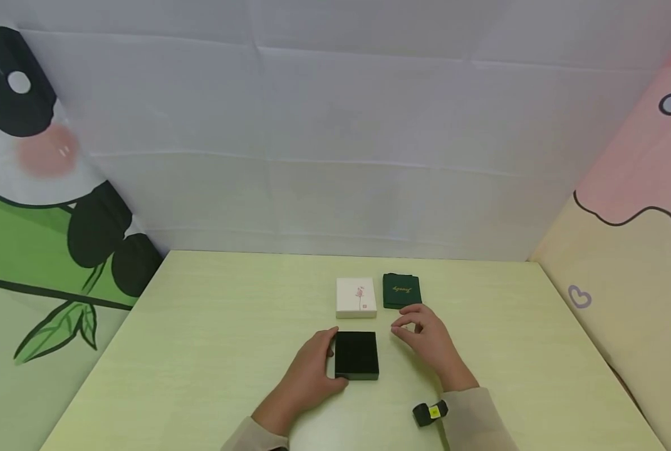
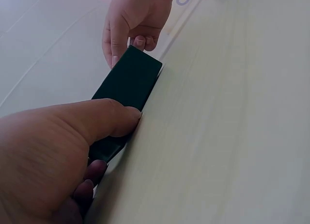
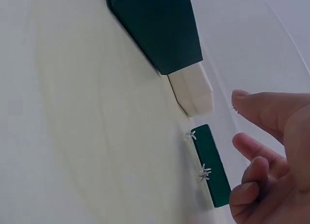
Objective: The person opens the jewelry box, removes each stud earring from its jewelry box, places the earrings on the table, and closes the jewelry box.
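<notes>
My left hand (image 1: 311,369) grips a small dark box (image 1: 356,354) on the table, with the thumb at its near corner and the fingers along its left side. Its top looks black, and the side by my thumb is dark green in the left wrist view. To the right, my right hand (image 1: 430,341) has thumb and index finger brought together. A tiny silvery piece (image 3: 234,108) shows at the thumb tip; its kind cannot be told. Two silvery star-shaped pieces (image 3: 204,172) overlap the edge of a flat green packet (image 3: 215,178) in the right wrist view.
Behind the dark box sits a white box (image 1: 356,297) with a pink flower print. Beside it lies the green packet, with gold lettering on top. A pale wall cloth (image 1: 335,156) closes off the back of the table (image 1: 228,313), with printed panels at both sides.
</notes>
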A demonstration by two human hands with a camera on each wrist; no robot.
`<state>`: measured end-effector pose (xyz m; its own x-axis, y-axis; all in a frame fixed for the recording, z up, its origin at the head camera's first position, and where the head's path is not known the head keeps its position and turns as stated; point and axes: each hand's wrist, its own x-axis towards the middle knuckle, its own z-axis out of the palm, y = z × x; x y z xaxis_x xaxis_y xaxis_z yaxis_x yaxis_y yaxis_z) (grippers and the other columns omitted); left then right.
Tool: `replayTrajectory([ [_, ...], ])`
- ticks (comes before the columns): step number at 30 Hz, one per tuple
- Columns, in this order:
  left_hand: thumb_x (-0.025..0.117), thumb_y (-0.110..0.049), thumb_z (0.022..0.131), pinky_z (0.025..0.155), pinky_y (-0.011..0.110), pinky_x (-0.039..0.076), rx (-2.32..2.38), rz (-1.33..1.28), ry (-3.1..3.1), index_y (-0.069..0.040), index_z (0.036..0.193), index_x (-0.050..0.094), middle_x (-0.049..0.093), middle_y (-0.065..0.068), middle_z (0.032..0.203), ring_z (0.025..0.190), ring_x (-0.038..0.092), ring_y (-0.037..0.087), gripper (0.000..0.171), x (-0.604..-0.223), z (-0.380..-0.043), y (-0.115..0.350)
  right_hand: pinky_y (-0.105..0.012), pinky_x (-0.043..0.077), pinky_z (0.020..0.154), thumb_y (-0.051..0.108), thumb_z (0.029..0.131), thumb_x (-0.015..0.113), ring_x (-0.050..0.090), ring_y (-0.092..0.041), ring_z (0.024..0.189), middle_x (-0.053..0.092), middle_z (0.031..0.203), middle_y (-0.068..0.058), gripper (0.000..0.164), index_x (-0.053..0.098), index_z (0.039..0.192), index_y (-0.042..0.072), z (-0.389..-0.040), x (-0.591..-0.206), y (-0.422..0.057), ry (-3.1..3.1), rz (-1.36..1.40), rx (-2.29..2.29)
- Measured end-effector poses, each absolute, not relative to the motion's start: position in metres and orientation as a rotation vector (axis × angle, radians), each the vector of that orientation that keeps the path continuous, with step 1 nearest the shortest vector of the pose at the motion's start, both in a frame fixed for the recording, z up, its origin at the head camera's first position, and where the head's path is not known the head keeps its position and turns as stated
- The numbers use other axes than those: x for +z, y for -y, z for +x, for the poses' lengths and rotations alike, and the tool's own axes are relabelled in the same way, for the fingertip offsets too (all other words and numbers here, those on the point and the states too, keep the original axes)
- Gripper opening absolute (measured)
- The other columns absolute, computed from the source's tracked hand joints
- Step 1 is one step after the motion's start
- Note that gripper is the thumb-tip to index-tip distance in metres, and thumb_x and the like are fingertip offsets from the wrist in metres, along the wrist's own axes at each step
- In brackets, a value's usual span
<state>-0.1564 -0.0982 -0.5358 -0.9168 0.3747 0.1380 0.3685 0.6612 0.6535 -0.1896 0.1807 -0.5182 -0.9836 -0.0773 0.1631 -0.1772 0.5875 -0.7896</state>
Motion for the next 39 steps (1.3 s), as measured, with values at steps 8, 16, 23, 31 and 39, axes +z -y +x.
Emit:
replayTrajectory([
  [8, 0.088, -0.023, 0.074, 0.096, 0.043, 0.045, 1.123, 0.633, -2.851, -0.001, 0.152, 0.040, 0.054, -0.002, 0.116, 0.102, 0.052, 0.015, 0.094, -0.534, -0.155, 0.098, -0.035, 0.044, 0.074, 0.021, 0.091, 0.081, 0.052, -0.017, 0.082, 0.064, 0.121, -0.004, 0.007, 0.081, 0.089, 0.014, -0.193, -0.525, -0.181, 2.728, 0.177, 1.345],
  [16, 0.087, -0.023, 0.074, 0.097, 0.043, 0.045, 1.119, 0.624, -2.848, -0.002, 0.153, 0.040, 0.054, -0.002, 0.117, 0.103, 0.052, 0.015, 0.094, -0.533, -0.155, 0.097, -0.038, 0.046, 0.080, 0.017, 0.090, 0.081, 0.055, -0.018, 0.092, 0.063, 0.120, 0.000, 0.005, 0.081, 0.086, 0.020, -0.193, -0.531, -0.179, 2.743, 0.099, 1.365],
  [23, 0.087, -0.024, 0.075, 0.097, 0.043, 0.045, 1.107, 0.625, -2.853, -0.001, 0.153, 0.040, 0.053, -0.003, 0.115, 0.103, 0.052, 0.015, 0.093, -0.532, -0.154, 0.097, -0.037, 0.046, 0.080, 0.025, 0.089, 0.083, 0.056, -0.017, 0.091, 0.063, 0.118, 0.001, 0.012, 0.081, 0.088, 0.013, -0.192, -0.532, -0.178, 2.734, 0.125, 1.342],
  [31, 0.087, -0.023, 0.074, 0.097, 0.044, 0.045, 1.108, 0.614, -2.849, -0.001, 0.153, 0.040, 0.054, -0.002, 0.117, 0.104, 0.052, 0.016, 0.094, -0.531, -0.154, 0.096, -0.036, 0.047, 0.079, 0.021, 0.088, 0.083, 0.056, -0.016, 0.088, 0.064, 0.115, 0.002, 0.007, 0.081, 0.088, 0.014, -0.192, -0.533, -0.178, 2.731, 0.136, 1.319],
  [39, 0.087, -0.024, 0.074, 0.098, 0.043, 0.045, 1.105, 0.618, -2.854, -0.001, 0.153, 0.040, 0.054, -0.002, 0.118, 0.104, 0.052, 0.015, 0.095, -0.533, -0.155, 0.095, -0.036, 0.046, 0.076, 0.019, 0.087, 0.084, 0.054, -0.015, 0.084, 0.064, 0.113, 0.004, 0.004, 0.080, 0.086, 0.017, -0.195, -0.538, -0.179, 2.734, 0.138, 1.266],
])
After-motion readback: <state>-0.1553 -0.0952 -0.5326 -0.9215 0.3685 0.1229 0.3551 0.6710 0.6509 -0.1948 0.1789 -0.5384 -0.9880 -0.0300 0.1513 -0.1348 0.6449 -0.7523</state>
